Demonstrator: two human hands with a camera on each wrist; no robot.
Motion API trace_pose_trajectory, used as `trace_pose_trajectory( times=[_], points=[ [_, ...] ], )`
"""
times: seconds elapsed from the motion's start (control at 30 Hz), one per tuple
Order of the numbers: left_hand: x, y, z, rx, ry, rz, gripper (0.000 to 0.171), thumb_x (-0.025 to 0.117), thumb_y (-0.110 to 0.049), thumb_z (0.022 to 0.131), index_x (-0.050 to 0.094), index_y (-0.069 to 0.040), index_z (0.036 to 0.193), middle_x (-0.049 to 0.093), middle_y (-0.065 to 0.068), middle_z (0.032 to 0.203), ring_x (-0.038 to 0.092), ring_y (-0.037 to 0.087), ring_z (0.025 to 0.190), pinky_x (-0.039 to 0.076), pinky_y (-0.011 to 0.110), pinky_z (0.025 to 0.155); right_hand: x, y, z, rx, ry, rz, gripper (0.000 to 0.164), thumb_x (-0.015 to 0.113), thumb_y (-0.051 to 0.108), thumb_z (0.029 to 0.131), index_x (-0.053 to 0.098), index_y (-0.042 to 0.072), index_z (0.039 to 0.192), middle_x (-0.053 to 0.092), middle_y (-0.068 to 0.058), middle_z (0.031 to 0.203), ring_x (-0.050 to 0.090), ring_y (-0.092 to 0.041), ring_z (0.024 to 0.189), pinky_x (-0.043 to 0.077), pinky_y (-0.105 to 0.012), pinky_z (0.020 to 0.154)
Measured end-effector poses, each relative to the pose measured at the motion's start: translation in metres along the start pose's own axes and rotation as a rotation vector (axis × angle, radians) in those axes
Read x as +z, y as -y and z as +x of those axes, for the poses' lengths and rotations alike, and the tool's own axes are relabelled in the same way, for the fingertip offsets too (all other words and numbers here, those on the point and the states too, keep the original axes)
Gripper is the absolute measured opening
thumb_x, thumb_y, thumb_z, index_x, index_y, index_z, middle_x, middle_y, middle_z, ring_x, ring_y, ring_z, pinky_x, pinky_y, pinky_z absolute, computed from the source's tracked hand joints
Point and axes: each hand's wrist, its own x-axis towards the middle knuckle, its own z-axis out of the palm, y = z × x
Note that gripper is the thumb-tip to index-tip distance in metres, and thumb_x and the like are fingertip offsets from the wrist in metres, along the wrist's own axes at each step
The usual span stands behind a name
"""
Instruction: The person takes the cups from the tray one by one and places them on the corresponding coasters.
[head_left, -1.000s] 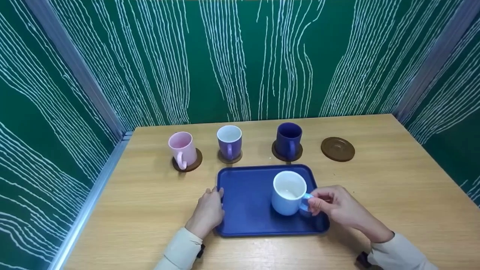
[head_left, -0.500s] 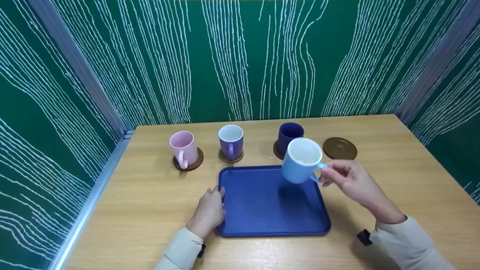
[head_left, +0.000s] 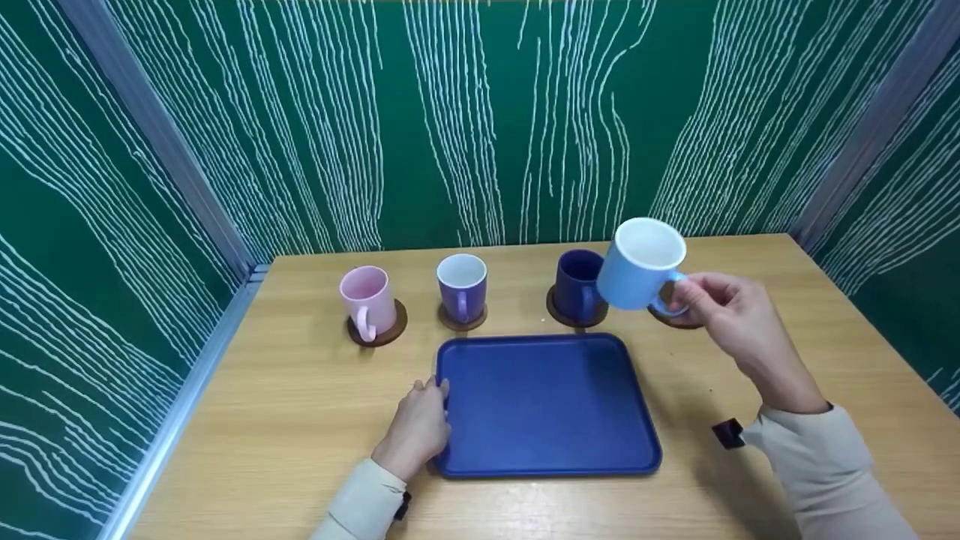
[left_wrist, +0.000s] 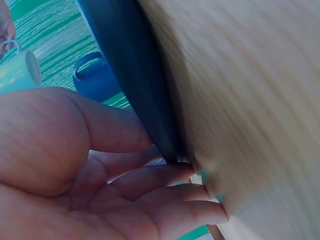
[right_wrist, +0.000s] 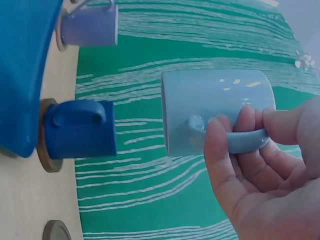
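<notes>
My right hand (head_left: 731,322) pinches the handle of a light blue mug (head_left: 630,274) with a white inside. The mug is held upright in the air, beyond the tray's far right corner. In the head view it overlaps the right side of a dark blue mug (head_left: 576,281) and partly covers a brown coaster (head_left: 679,319). My left hand (head_left: 416,424) holds the left edge of a blue tray (head_left: 540,412), which lies flat with nothing on it. In the left wrist view the thumb (left_wrist: 120,125) meets the tray rim, and several fingertips reach the tabletop.
A pink mug (head_left: 371,304) and a purple mug (head_left: 461,289) stand on brown coasters along the back of the wooden table (head_left: 300,420), left of the dark blue mug on its own coaster. Green panels (head_left: 420,150) with white lines enclose the back and sides.
My right hand has lifted the light blue mug off the tray and carried it up, away and to the right, near the coaster. The left hand stays at the tray's edge.
</notes>
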Motion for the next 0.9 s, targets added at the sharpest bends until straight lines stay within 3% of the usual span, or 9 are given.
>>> trace_pose_trajectory(
  times=[0.37,0.67,0.9],
  points=[
    [0.000,-0.001,0.000,-0.014,-0.007,-0.013,0.051,0.067,0.002,0.092,0.056,0.010,0.142,0.048,0.036,0.148,0.051,0.056,0.132,0.045,0.058,0.110,-0.014,-0.022,0.023,0.091,-0.213,0.001,0.046,0.063,0.043,0.101,0.072,0.000,0.115,0.070,0.007,0.088,0.062,-0.012,0.088,0.055,-0.018,0.073],
    [0.000,-0.002,0.000,-0.035,0.006,-0.024,0.051,0.066,0.002,0.093,0.056,0.008,0.143,0.047,0.034,0.150,0.047,0.056,0.136,0.042,0.059,0.112,-0.010,-0.054,0.031,0.275,-0.286,-0.062,0.054,0.054,0.051,0.103,0.069,0.004,0.127,0.066,-0.004,0.104,0.057,-0.017,0.103,0.053,-0.013,0.074],
    [0.000,-0.001,-0.001,0.006,-0.017,-0.011,0.050,0.068,0.003,0.090,0.059,0.011,0.139,0.052,0.035,0.145,0.056,0.056,0.126,0.050,0.059,0.104,-0.007,-0.078,0.033,0.362,-0.299,-0.075,0.052,0.052,0.053,0.104,0.069,0.006,0.120,0.064,-0.006,0.108,0.055,-0.019,0.102,0.051,-0.022,0.078]
  ],
)
